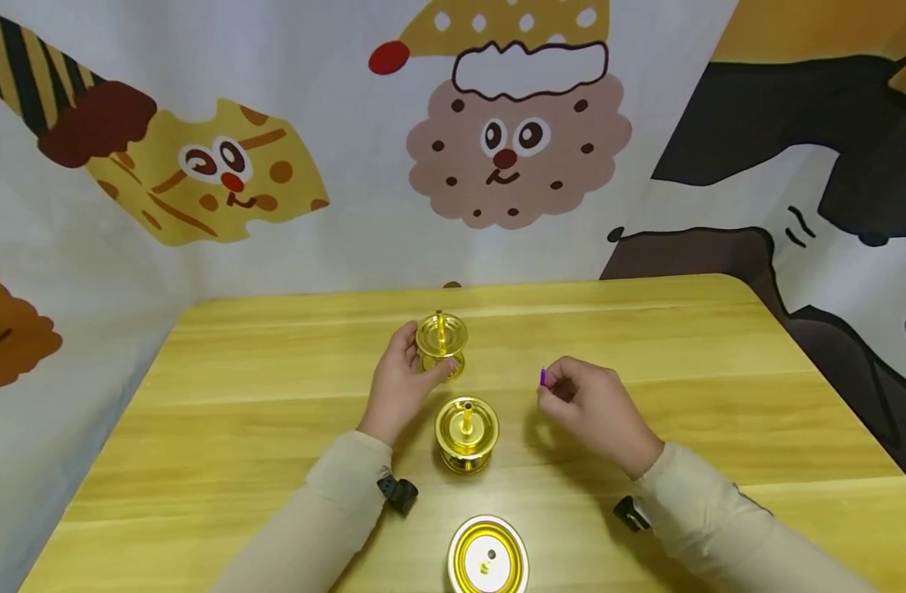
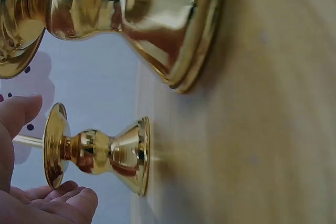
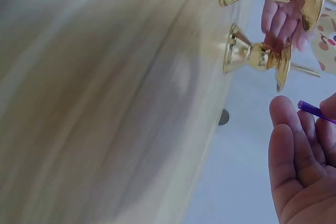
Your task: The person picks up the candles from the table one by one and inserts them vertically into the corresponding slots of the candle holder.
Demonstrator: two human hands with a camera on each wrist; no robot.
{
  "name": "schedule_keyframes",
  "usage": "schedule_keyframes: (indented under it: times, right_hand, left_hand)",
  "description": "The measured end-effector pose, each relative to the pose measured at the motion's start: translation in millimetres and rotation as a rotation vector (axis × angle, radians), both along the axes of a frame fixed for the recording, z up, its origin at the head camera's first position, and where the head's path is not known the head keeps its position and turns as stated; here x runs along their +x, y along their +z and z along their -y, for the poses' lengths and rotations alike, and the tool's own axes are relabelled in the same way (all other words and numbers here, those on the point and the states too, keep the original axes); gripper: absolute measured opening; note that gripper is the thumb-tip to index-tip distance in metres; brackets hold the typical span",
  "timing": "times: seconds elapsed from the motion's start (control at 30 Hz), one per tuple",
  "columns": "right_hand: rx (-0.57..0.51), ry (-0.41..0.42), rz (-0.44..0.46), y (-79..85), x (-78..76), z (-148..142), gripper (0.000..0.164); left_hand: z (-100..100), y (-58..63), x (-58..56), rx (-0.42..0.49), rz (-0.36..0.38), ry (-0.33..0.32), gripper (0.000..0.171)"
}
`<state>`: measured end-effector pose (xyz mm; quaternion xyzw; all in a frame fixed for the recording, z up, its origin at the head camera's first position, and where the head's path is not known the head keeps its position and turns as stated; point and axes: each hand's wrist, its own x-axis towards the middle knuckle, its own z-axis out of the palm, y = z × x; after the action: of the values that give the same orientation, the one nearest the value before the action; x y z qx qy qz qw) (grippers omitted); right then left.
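Near the table's far edge, my left hand is around a small gold candle holder, thumb across its front and fingers along its left side. In the left wrist view, its round dish lies between thumb and fingers; firm contact is hard to judge. A second gold candle holder stands upright nearer, with a short tube rising from its dish. To the right, my right hand pinches a thin purple stick between thumb and fingers above the table. More of that purple stick shows in the right wrist view.
A third gold piece with a white centre stands at the table's near side, partly cut off by the frame. The wooden table ends at a white cloth with cartoon prints. Dark wrist straps sit on both sleeves.
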<state>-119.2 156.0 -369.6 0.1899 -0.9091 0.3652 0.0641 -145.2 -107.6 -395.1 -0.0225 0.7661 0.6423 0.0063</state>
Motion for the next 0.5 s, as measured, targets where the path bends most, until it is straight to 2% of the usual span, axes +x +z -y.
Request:
schedule_keyframes:
  times: [0.17,0.3,0.4,0.5]
  right_hand:
    - [-0.043,0.004,-0.005,-2.3,-11.5,23.0,0.009]
    - [-0.073,0.025,-0.008,1.5,-22.6,42.5,0.005]
    - [-0.090,0.041,-0.012,4.3,-29.6,54.5,0.005]
    - [-0.098,0.057,-0.035,7.0,-36.9,64.3,0.004]
  left_hand:
    - [-3.8,-3.4,-9.0,-0.039,-0.020,-0.009,0.089]
    - [-4.3,-1.7,-17.0,-0.099,-0.048,-0.008,0.083]
    - [-4.7,-1.6,-20.3,-0.151,-0.061,-0.001,0.074]
    - [-5.4,-1.3,-21.9,-0.188,-0.055,0.012,0.076]
